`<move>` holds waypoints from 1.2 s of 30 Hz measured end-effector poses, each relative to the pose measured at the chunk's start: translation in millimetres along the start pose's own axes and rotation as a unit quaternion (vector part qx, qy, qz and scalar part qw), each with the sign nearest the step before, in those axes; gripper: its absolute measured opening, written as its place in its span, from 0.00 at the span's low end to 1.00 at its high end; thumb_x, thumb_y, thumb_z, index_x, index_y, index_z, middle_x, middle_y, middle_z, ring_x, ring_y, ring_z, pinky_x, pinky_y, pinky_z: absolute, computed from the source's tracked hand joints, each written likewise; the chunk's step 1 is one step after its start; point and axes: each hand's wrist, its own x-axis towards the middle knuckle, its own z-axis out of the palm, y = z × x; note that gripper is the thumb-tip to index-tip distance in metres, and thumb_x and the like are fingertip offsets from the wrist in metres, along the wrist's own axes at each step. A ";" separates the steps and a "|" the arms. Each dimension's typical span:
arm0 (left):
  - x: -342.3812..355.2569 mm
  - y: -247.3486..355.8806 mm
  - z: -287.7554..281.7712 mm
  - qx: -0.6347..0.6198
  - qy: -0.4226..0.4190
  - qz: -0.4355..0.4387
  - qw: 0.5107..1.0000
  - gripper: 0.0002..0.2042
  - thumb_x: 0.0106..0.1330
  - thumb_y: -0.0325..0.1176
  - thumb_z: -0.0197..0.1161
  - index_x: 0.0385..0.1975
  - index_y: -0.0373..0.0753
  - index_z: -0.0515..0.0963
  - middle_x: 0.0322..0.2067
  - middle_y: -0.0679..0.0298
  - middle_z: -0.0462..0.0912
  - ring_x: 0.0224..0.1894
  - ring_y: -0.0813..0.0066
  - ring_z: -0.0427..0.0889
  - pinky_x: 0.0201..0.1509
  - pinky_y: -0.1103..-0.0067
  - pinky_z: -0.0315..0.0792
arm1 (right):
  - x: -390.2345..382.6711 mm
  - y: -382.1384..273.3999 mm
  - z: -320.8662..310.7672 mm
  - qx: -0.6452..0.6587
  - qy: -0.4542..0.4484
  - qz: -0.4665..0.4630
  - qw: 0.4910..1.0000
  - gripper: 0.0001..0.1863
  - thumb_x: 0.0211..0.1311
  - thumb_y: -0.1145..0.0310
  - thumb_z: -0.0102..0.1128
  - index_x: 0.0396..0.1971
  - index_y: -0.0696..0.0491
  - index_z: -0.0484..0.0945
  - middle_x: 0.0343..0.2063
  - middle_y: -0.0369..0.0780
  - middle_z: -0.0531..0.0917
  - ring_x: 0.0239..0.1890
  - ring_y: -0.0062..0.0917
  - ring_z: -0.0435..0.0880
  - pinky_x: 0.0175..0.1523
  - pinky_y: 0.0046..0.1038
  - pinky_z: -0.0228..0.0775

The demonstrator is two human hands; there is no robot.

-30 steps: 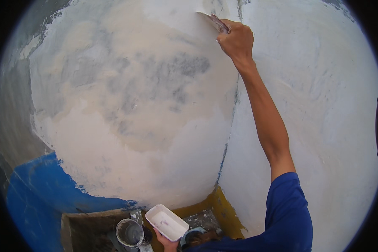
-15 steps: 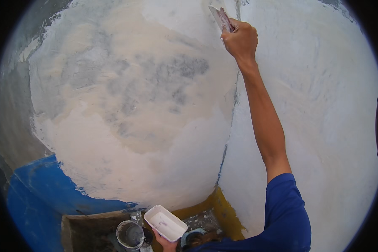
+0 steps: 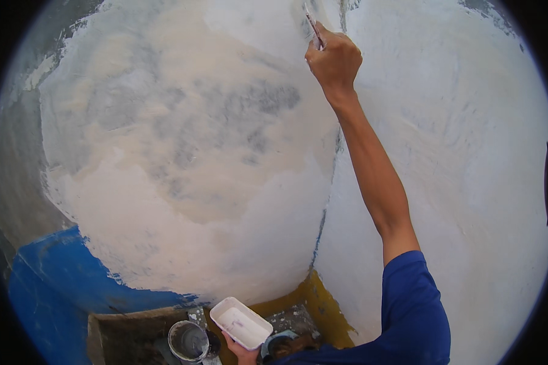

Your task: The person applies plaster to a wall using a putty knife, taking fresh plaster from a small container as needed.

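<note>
High up by the corner where two walls meet, my right hand grips a putty knife, now seen nearly edge-on against the left wall. The arm is stretched far out. Low in the view, my left hand holds a white rectangular tub by its side, tilted so that its inside shows. Whitish paste coats the tub's bottom. The left wall carries a patchy white and cream coat with grey showing through in places. Its upper contact point with the blade is hard to make out.
A bucket of greyish liquid stands left of the tub, inside or beside a brown basin. The lower left wall is blue, and a mustard-yellow band runs along the corner's foot. The right wall is whitish.
My right hand has moved slightly left and down, and the putty knife has turned from showing its face to nearly edge-on. The left hand and tub have stayed almost still.
</note>
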 end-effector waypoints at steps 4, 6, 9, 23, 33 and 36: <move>1.7 6.1 3.0 0.019 -0.004 0.001 1.000 0.33 0.67 0.64 0.42 0.66 0.50 0.61 0.62 0.62 0.69 0.62 0.53 0.69 0.64 0.50 0.63 | -22.8 5.3 39.5 -0.125 -0.053 -0.148 0.980 0.13 0.41 0.74 0.61 0.31 0.61 0.83 0.25 0.42 0.83 0.28 0.32 0.82 0.23 0.33 0.75; -1.2 10.0 3.2 0.007 0.016 0.008 1.000 0.33 0.67 0.64 0.42 0.66 0.50 0.61 0.62 0.62 0.69 0.61 0.53 0.70 0.63 0.50 0.63 | -46.0 -28.2 34.8 -0.058 -0.036 -0.166 0.984 0.14 0.39 0.74 0.59 0.31 0.57 0.85 0.23 0.43 0.83 0.26 0.33 0.81 0.25 0.34 0.74; -4.2 19.1 -8.5 0.007 0.026 0.016 1.000 0.33 0.67 0.64 0.42 0.66 0.50 0.61 0.61 0.62 0.69 0.61 0.53 0.70 0.63 0.50 0.64 | -33.9 -42.3 -2.8 0.145 -0.097 -0.054 0.983 0.15 0.41 0.72 0.58 0.33 0.51 0.86 0.20 0.44 0.81 0.24 0.36 0.80 0.28 0.35 0.72; -24.5 24.0 -19.7 0.033 0.030 0.036 0.998 0.33 0.67 0.64 0.42 0.65 0.49 0.62 0.59 0.61 0.71 0.59 0.53 0.71 0.61 0.49 0.65 | -36.9 -3.5 5.6 0.067 -0.002 -0.075 0.995 0.17 0.43 0.73 0.61 0.37 0.44 0.86 0.15 0.37 0.78 0.22 0.31 0.79 0.25 0.33 0.69; -28.8 35.7 -16.1 -0.016 0.110 0.012 0.994 0.34 0.64 0.63 0.51 0.66 0.48 0.63 0.62 0.62 0.70 0.63 0.54 0.68 0.66 0.51 0.62 | -53.8 -25.1 23.4 0.003 -0.053 -0.140 0.989 0.20 0.43 0.72 0.61 0.42 0.53 0.84 0.23 0.40 0.83 0.27 0.32 0.80 0.26 0.32 0.73; -29.7 32.9 -9.7 0.061 0.024 0.024 0.998 0.33 0.67 0.64 0.43 0.65 0.49 0.62 0.59 0.61 0.71 0.59 0.53 0.71 0.61 0.49 0.65 | -37.0 -21.6 -12.9 0.160 -0.073 0.022 0.984 0.19 0.45 0.71 0.60 0.41 0.46 0.86 0.19 0.42 0.81 0.22 0.33 0.79 0.26 0.34 0.70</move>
